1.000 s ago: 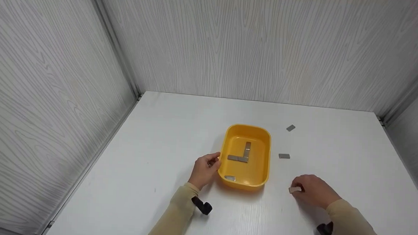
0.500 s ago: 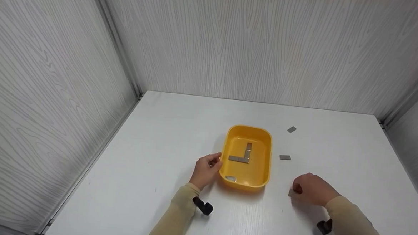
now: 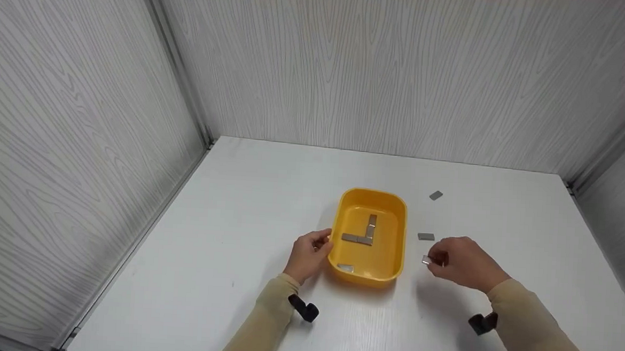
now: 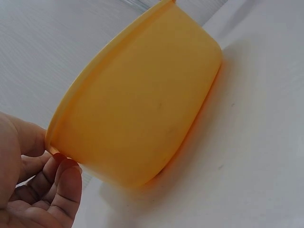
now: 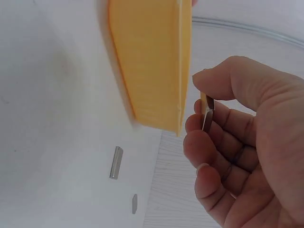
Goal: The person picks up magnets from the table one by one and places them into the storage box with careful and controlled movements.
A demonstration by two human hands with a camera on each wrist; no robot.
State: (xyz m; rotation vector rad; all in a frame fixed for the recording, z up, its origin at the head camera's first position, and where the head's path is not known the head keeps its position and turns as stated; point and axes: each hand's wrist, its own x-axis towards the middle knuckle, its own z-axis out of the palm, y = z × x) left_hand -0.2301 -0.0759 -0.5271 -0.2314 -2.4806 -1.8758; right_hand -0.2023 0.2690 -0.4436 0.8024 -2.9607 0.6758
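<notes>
A yellow plastic tub [image 3: 387,278] stands on the table, with several small flat metal bars [image 3: 349,237] inside in an L shape. One more metal bar [image 3: 345,267] lies in its near left corner. My left hand [image 3: 307,256] pinches the tub's left rim between thumb and fingers, clearly seen in the left wrist view. Right of the tub, my right hand [image 3: 465,262] is raised off the table. Between its thumb and fingertips it pinches a small shiny metal bar [image 5: 207,111]; the fingers partly hide it.
Two loose metal bars lie right of the tub: a nearer bar [image 3: 426,236] and a farther bar [image 3: 436,195]. The white tabletop [image 3: 224,219] is bounded by wood-grain panels at the back [image 3: 377,66] and both sides.
My right hand has lifted from the table and moved away from me, slightly toward the tub, with the metal bar. The left hand stays at the rim.
</notes>
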